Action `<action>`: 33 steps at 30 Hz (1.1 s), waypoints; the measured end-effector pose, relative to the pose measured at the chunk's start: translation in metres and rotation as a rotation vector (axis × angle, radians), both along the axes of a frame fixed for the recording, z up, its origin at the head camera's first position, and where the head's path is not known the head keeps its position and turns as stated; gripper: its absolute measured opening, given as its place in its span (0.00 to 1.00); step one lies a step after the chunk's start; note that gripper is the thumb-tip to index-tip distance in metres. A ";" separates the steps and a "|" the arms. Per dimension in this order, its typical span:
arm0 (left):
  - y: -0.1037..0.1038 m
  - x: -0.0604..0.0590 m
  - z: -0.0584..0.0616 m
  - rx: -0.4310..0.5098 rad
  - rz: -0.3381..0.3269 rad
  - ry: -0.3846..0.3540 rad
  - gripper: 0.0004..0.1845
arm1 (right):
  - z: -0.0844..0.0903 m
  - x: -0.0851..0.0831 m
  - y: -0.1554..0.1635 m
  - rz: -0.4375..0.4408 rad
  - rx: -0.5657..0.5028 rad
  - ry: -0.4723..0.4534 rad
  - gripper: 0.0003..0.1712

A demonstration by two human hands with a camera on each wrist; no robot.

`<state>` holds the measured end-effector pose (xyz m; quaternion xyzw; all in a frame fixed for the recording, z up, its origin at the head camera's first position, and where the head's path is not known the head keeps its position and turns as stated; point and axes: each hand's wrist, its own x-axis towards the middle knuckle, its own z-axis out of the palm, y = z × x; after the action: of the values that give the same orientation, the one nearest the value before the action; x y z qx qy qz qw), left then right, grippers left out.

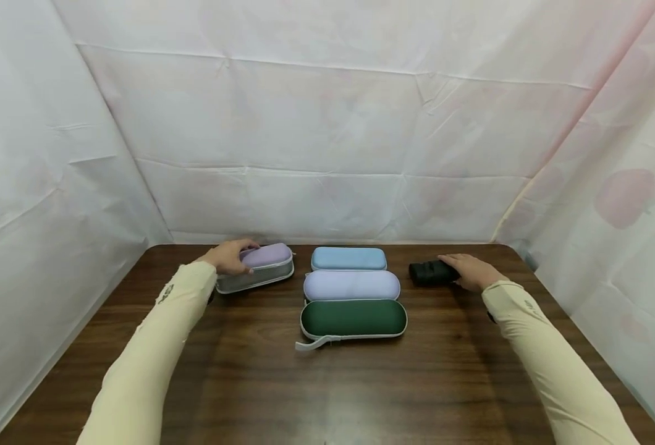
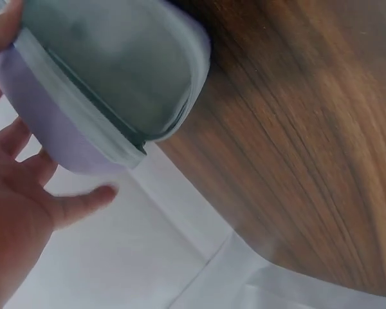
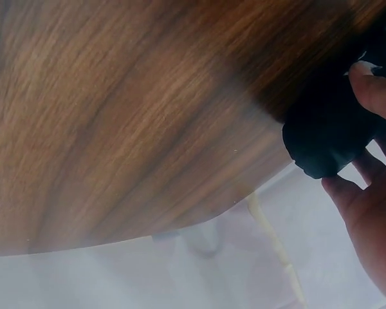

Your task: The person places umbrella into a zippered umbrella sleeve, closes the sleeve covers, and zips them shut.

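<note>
four cases [image 1: 351,285] — one black pouch [image 1: 431,272] — two hands.

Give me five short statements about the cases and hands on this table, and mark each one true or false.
1. The left hand rests on a lilac case at the left of the table. True.
2. The green case lies farthest from the person. False: it is the nearest of the three in the middle; the blue case is farthest.
3. The right hand has its grip on a black object. True.
4. A pale lavender case lies between the blue one and the green one. True.
5. The three middle cases stand stacked on top of each other. False: they lie side by side, flat on the table.
</note>
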<state>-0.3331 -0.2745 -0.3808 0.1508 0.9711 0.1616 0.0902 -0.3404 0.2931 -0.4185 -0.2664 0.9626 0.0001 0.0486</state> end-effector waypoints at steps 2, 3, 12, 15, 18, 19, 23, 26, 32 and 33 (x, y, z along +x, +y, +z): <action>0.000 0.003 0.002 0.043 -0.033 -0.010 0.34 | -0.001 -0.002 0.001 -0.001 -0.008 -0.004 0.38; 0.000 0.005 0.003 0.065 -0.047 -0.016 0.34 | -0.003 -0.003 0.001 -0.001 -0.014 -0.006 0.38; -0.004 0.024 0.023 0.099 -0.120 0.007 0.33 | -0.021 -0.023 0.006 0.030 -0.074 0.013 0.39; -0.001 0.031 0.036 0.085 -0.151 0.013 0.32 | -0.023 -0.030 0.007 0.019 -0.082 0.021 0.39; 0.006 0.037 0.049 0.081 -0.186 0.020 0.31 | -0.024 -0.034 0.008 -0.014 -0.065 0.024 0.38; 0.009 0.039 0.053 0.082 -0.198 0.021 0.31 | -0.024 -0.035 0.008 -0.023 -0.050 0.027 0.38; 0.023 0.048 0.071 0.095 -0.249 0.025 0.31 | -0.023 -0.035 0.011 -0.055 -0.010 0.026 0.39; 0.037 0.057 0.084 0.102 -0.299 0.035 0.31 | -0.022 -0.035 0.014 -0.065 -0.006 0.026 0.40; 0.069 0.075 0.099 0.107 -0.351 -0.005 0.30 | -0.020 -0.037 0.016 -0.070 -0.013 0.044 0.39; 0.075 0.077 0.099 0.109 -0.352 -0.014 0.30 | -0.020 -0.037 0.016 -0.071 -0.010 0.048 0.39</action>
<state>-0.2560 -0.1993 -0.2815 0.3218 0.9189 0.1966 0.1156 -0.3777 0.3093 -0.4381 -0.2323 0.9723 0.0001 0.0241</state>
